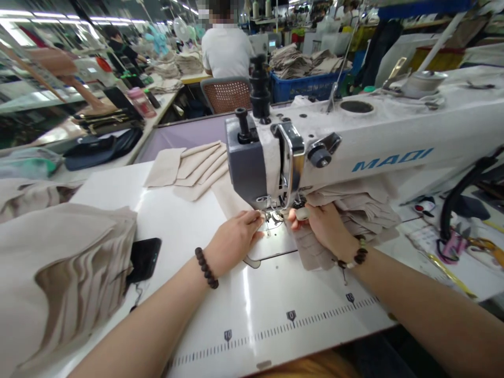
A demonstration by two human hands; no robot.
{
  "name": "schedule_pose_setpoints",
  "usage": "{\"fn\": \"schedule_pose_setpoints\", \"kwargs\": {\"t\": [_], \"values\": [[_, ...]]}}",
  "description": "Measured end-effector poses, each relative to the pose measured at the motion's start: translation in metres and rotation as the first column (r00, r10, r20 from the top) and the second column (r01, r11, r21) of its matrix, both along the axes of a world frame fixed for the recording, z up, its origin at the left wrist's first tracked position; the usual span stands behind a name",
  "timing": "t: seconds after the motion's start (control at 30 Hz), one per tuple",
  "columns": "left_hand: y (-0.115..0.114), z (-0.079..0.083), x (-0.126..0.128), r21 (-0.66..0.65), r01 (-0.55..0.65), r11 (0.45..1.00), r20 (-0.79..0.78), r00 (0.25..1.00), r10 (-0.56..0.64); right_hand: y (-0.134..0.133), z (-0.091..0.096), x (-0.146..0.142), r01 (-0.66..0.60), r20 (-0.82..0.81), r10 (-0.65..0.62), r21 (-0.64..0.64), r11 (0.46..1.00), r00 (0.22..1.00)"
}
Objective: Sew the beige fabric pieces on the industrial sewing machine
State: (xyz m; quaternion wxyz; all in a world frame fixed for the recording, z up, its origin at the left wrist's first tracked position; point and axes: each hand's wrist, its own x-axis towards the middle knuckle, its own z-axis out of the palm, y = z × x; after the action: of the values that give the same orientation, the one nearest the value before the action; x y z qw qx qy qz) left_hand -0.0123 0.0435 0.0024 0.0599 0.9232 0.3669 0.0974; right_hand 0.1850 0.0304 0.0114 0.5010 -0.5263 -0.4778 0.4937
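Observation:
A white sewing machine (378, 131) stands before me, its presser foot (277, 216) over the metal needle plate (275, 244). My left hand (236, 236) is to the left of the foot, its closed fingertips at the edge of a beige fabric piece (228, 194) that reaches back behind the machine head. Close by on the right, my right hand (326, 226) has its fingers curled in a pinch; what they hold is too small to tell. A pale wrap (302, 213) covers one finger. Beige fabric pieces (362, 210) lie bunched under and behind that hand.
Layered beige pieces (197, 168) lie behind the machine head. At left are a large fabric stack (79, 273) and a black phone (145, 258). Scissors (452, 244) lie at right. A ruler scale (291, 316) marks the front edge. A person (226, 50) sits ahead.

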Motion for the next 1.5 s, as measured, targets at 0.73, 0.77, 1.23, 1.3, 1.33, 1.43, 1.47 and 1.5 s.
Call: {"fn": "schedule_pose_setpoints", "kwargs": {"t": [0.73, 0.77, 1.23, 1.3, 1.33, 1.43, 1.47, 1.5], "values": [[-0.005, 0.006, -0.001, -0.063, 0.013, 0.998, -0.028, 1.0, -0.014, -0.014, -0.005, 0.012, -0.52, 0.615, 0.319, 0.177, 0.835, 0.721], [-0.006, 0.007, -0.001, -0.079, 0.019, 0.997, -0.032, 0.999, -0.022, -0.016, -0.003, 0.011, -0.611, 0.745, 0.308, 0.165, 0.774, 0.592], [-0.016, 0.02, 0.003, -0.18, 0.089, 0.98, -0.08, 0.991, -0.105, -0.018, -0.007, 0.005, -0.733, 0.98, 0.172, -0.042, 0.678, 0.102], [-0.015, 0.019, 0.003, -0.18, 0.088, 0.98, -0.062, 0.993, -0.1, -0.018, -0.008, 0.003, -0.733, 0.98, 0.174, -0.047, 0.678, 0.099], [-0.014, 0.019, 0.002, -0.18, 0.089, 0.98, -0.055, 0.993, -0.101, -0.018, -0.008, 0.003, -0.735, 0.981, 0.171, -0.047, 0.677, 0.095], [-0.013, 0.018, 0.001, -0.182, 0.105, 0.978, -0.058, 0.991, -0.117, -0.018, -0.008, 0.002, -0.736, 0.984, 0.165, -0.06, 0.674, 0.072], [-0.012, 0.018, 0.0, -0.182, 0.111, 0.977, -0.06, 0.991, -0.123, -0.018, -0.008, 0.002, -0.735, 0.984, 0.167, -0.065, 0.675, 0.065], [-0.012, 0.019, 0.0, -0.18, 0.116, 0.977, -0.059, 0.99, -0.129, -0.018, -0.007, 0.001, -0.736, 0.984, 0.171, -0.074, 0.673, 0.058]]}}
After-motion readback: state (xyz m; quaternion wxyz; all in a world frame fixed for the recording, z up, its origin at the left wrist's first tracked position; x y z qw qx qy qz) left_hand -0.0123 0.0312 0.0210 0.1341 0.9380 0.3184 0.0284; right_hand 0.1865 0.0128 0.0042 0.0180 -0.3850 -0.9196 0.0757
